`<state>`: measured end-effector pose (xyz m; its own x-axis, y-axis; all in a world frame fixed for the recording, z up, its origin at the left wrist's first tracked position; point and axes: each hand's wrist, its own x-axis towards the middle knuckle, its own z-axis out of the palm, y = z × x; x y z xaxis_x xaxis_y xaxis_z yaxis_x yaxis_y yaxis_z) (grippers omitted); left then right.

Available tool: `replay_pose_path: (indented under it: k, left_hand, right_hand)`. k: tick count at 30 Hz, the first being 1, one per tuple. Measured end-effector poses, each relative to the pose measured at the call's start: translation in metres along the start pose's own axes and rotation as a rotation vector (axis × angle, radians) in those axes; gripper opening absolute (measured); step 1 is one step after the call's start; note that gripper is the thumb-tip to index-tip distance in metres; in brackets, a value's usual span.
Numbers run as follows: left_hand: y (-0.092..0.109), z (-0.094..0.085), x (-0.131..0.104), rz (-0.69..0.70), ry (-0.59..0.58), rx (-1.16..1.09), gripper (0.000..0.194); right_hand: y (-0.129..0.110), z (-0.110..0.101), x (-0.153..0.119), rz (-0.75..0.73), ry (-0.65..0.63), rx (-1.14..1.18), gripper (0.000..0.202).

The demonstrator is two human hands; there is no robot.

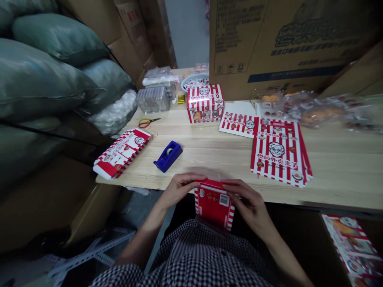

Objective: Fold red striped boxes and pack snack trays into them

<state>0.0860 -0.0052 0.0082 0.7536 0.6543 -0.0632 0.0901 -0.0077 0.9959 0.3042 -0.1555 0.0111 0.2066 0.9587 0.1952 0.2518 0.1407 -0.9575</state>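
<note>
A red-and-white striped cardboard box point(214, 205) is between my hands, just off the table's front edge. My left hand point(181, 189) pinches its upper left corner, thumb and fingers closed on the edge. On the upper right, my right hand point(247, 199) grips the same box with its fingers bent around the edge. A barcode shows on the red side facing me; the box's far side is hidden. Closest on the table is a blue tape dispenser point(168, 156), left of and beyond my left hand. A folded box point(205, 104) of the same pattern stands farther back.
Flat striped cartons point(278, 153) lie stacked at right, others point(122, 153) at left. Yellow-handled scissors point(145, 122), clear plastic cases point(153, 99), a bowl point(196, 81) and bagged items point(323, 113) sit toward the back. Large brown cartons point(287, 48) and grey-green sacks point(38, 83) border the table point(344, 167).
</note>
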Motion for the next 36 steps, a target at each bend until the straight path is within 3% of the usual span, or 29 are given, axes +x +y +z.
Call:
replay_pose_path:
  k: [7,12,14,16,17,18,21,23,26,28,32,36]
  left_hand:
    - [-0.051,-0.002,-0.005,-0.16,0.069,-0.154,0.032]
    - [-0.047,-0.01,-0.011,-0.124,0.099,-0.126,0.037]
    - [-0.036,-0.03,-0.013,-0.039,0.268,0.032,0.037]
    - [-0.026,-0.063,-0.012,0.005,0.537,0.241,0.037]
    - [-0.024,-0.082,-0.01,-0.017,0.653,0.329,0.035]
    - [-0.023,-0.101,-0.008,-0.071,0.692,0.393,0.033]
    - [-0.028,-0.147,0.001,-0.179,0.61,0.378,0.025]
    - [-0.032,-0.161,0.006,-0.226,0.496,0.308,0.029]
    - [-0.034,-0.164,0.009,-0.262,0.377,0.194,0.031]
    - [-0.034,-0.162,0.007,-0.267,0.368,0.128,0.03]
    - [-0.039,-0.159,-0.003,-0.232,0.463,0.003,0.032]
    - [-0.056,-0.152,-0.021,-0.147,0.556,-0.103,0.037]
  right_hand:
    - [0.048,0.026,0.01,0.111,-0.116,0.018,0.03]
    - [0.063,0.034,0.018,0.272,-0.169,0.129,0.031]
    - [0.065,0.032,0.017,0.298,-0.123,0.118,0.033]
    - [0.063,0.028,0.016,0.317,-0.064,0.109,0.034]
    - [0.062,0.025,0.015,0.326,-0.041,0.118,0.034]
    - [0.059,0.023,0.015,0.334,-0.028,0.132,0.035]
    - [0.05,0.02,0.014,0.346,-0.027,0.164,0.037]
    - [0.043,0.021,0.012,0.334,-0.031,0.163,0.036]
    - [0.036,0.024,0.008,0.302,-0.001,0.154,0.034]
    - [0.032,0.024,0.006,0.312,0.021,0.157,0.034]
    - [0.031,0.02,0.003,0.4,0.049,0.235,0.039]
    - [0.037,0.019,0.002,0.502,0.07,0.358,0.043]
